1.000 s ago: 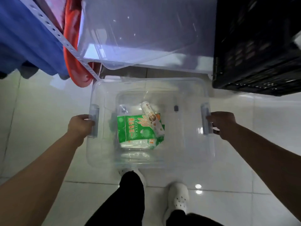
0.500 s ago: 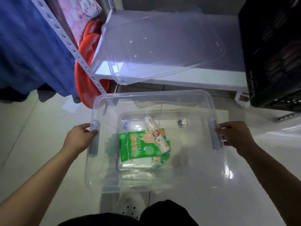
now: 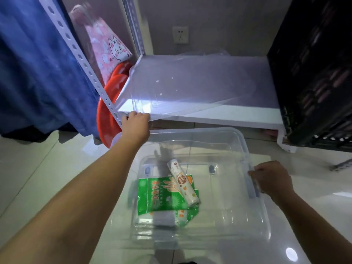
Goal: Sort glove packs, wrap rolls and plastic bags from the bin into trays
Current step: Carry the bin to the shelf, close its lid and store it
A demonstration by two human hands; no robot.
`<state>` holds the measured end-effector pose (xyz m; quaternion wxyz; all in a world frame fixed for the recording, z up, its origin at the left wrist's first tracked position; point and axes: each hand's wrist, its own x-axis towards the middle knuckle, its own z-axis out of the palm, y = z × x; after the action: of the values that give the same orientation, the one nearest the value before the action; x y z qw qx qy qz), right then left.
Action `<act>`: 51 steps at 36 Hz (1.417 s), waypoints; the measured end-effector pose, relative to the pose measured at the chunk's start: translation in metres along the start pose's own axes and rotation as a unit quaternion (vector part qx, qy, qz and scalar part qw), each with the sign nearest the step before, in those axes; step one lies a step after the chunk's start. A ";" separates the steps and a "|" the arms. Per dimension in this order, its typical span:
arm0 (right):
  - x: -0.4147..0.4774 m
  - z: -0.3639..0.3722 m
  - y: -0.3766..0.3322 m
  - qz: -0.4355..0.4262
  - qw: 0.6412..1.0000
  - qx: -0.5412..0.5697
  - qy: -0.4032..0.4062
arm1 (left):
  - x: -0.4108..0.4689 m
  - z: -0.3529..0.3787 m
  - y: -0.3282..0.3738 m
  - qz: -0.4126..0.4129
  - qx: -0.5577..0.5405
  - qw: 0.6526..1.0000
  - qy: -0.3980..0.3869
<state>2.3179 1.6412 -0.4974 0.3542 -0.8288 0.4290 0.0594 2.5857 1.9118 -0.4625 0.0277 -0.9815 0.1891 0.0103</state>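
Observation:
A clear plastic bin [image 3: 236, 141] stands on the floor in front of me. Inside lie a green glove pack [image 3: 162, 195], a white wrap roll [image 3: 183, 181] slanted across it, and a clear plastic bag [image 3: 150, 221] underneath. My right hand [image 3: 272, 179] grips the bin's right grey handle [image 3: 254, 193]. My left hand [image 3: 136, 124] is stretched forward over the bin's far left corner, its fingers closed on the near left corner of a clear plastic lid [image 3: 190, 86] that lies on the low white shelf [image 3: 228, 115].
A black crate [image 3: 314, 73] fills the shelf's right side. A perforated metal upright [image 3: 76, 52], blue cloth [image 3: 34, 63], a red tub [image 3: 108, 103] and a pink cat-print bag [image 3: 106, 44] stand at the left. A wall socket [image 3: 180, 34] is behind. White tiled floor surrounds the bin.
My left hand has let go of the bin's left handle and reached forward to the clear lid on the shelf. My right hand stays on the right handle. The view has tilted up.

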 end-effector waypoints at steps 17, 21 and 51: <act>0.004 0.000 0.011 -0.032 0.999 0.027 0.012 | -0.114 -0.128 -0.004 0.098 -0.185 0.920 0.330; 0.010 -0.018 -0.011 -0.086 0.983 0.139 0.082 | -0.139 -0.177 -0.004 0.119 -0.233 0.885 0.384; 0.000 -0.062 -0.028 -0.085 0.978 0.188 0.012 | -0.106 -0.114 -0.104 -0.172 -0.485 0.828 0.224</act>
<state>2.3264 1.6123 -0.4363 0.5019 -0.7818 0.3645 -0.0629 2.5274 2.0409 -0.3398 -0.4937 -0.8606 -0.0108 -0.1245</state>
